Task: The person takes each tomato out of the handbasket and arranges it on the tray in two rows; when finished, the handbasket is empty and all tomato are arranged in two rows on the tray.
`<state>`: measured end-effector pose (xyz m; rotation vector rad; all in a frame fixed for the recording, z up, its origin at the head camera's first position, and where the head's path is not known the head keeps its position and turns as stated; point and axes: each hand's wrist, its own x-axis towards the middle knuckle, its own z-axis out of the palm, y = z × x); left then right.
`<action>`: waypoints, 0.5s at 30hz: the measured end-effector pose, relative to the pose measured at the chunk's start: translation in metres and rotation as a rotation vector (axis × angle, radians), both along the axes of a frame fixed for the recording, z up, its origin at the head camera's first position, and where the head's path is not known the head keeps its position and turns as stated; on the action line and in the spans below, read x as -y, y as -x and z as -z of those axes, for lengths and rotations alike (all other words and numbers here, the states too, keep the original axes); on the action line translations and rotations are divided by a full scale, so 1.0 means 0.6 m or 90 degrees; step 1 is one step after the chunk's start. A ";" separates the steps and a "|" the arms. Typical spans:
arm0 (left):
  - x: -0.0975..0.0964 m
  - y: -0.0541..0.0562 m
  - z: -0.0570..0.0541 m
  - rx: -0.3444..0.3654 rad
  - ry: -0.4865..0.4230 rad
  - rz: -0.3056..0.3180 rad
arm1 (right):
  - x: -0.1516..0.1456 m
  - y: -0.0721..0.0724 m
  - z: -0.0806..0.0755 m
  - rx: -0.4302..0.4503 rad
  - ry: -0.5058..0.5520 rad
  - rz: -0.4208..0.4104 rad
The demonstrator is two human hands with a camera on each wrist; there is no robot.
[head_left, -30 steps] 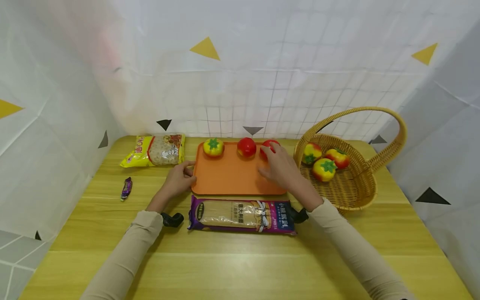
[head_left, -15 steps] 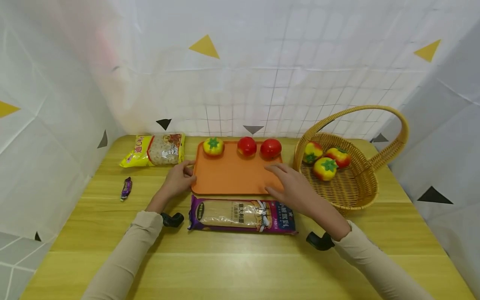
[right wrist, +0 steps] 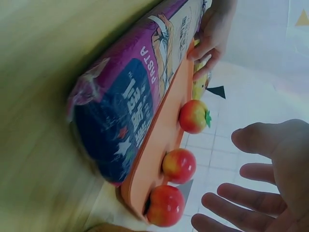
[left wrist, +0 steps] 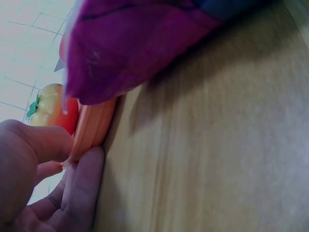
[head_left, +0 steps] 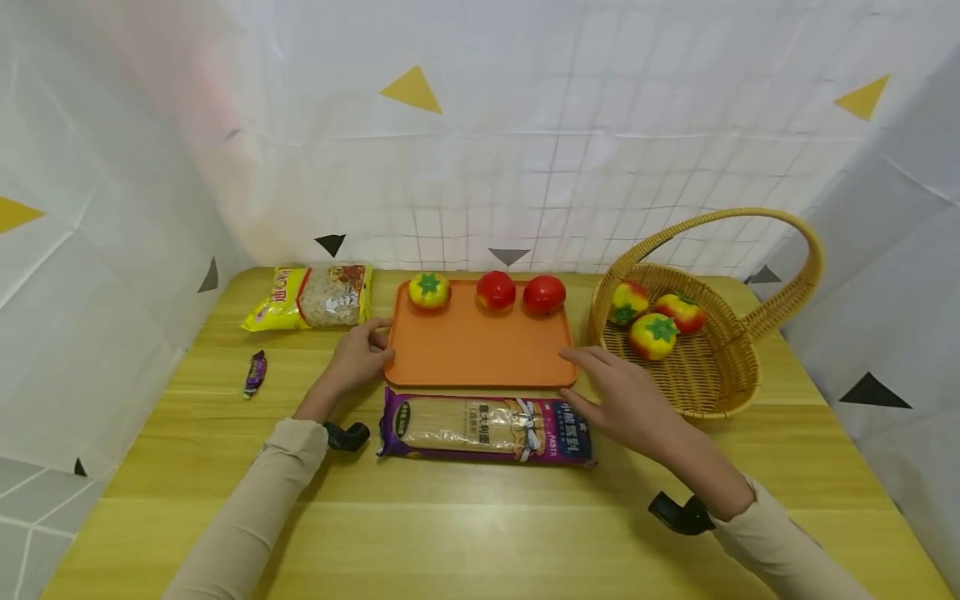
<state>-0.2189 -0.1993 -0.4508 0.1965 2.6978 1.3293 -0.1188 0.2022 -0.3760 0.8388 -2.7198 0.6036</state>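
My left hand (head_left: 360,354) grips the left edge of an orange tray (head_left: 480,350); in the left wrist view the thumb and fingers (left wrist: 89,169) pinch its rim. Along the tray's far side sit a yellow-and-red toy fruit with a green leafy top (head_left: 429,290) and two red toy fruits, one (head_left: 496,291) near the middle and one (head_left: 543,295) towards the right. My right hand (head_left: 630,400) holds nothing, its fingers spread and relaxed, near the tray's right front corner. A pack of pasta (head_left: 480,427) lies along the tray's front side.
To the right stands a wicker basket (head_left: 708,371) with a tall handle, holding three yellow-and-red toy fruits. A yellow bag of macaroni (head_left: 330,297) lies at the back left. Nearer me on that side is a small purple wrapped candy (head_left: 255,372). White sheeting (head_left: 480,183) encloses the table.
My right hand has let go of the rightmost red fruit and drawn back towards me and to the right. The left hand stays at the tray's edge.
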 end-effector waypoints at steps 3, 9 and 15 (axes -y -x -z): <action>-0.001 0.000 0.001 0.006 -0.003 0.001 | -0.014 -0.009 0.002 -0.005 0.014 0.004; 0.000 -0.002 -0.001 0.008 -0.010 0.003 | -0.038 -0.024 0.006 -0.018 0.035 0.024; -0.001 -0.003 -0.001 0.009 -0.014 0.001 | -0.052 -0.025 0.005 -0.074 0.063 0.033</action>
